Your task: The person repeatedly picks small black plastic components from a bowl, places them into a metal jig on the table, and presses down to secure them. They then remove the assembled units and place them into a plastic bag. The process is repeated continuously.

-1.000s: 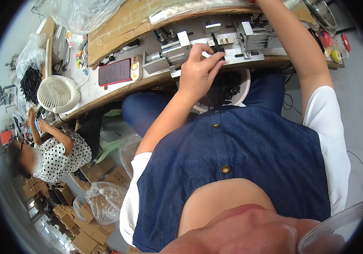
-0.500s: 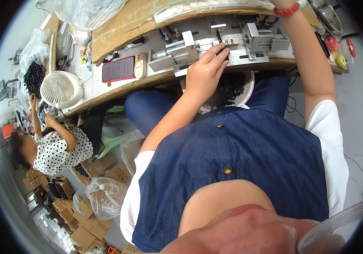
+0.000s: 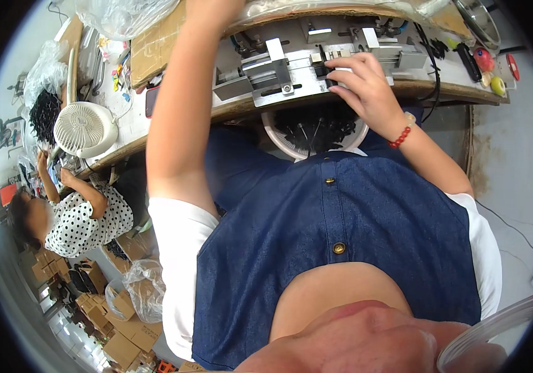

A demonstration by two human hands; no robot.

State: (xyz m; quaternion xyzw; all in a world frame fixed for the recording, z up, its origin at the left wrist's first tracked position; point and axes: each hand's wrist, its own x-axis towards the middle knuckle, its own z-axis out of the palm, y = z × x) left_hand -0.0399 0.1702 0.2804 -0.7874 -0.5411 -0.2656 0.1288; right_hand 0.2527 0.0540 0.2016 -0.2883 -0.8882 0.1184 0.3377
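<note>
My right hand point(image 3: 369, 87), with a red bead bracelet at its wrist, is at the middle of a metal clamping fixture point(image 3: 307, 87) on the bench edge. Its fingers and thumb close on a small black part point(image 3: 321, 67) seated there. The part's exact shape is partly hidden by the fingertips. Two silver clamp units point(image 3: 273, 65) flank that spot, left and right. My left arm point(image 3: 182, 112) stretches far forward across the bench; only the back of my left hand point(image 3: 217, 9) shows at the top edge, its fingers out of the picture.
Below the bench edge, a white basket point(image 3: 273, 133) of black pieces sits at my lap. A white fan point(image 3: 85, 130) and cardboard point(image 3: 154, 56) are to the left. Fruit point(image 3: 484, 60) and black cables point(image 3: 431, 68) lie right. A co-worker in a dotted shirt point(image 3: 89, 217) sits far left.
My left hand has left the fixture and reached forward to the top edge. My right hand has come back from the top edge to the black part at the fixture.
</note>
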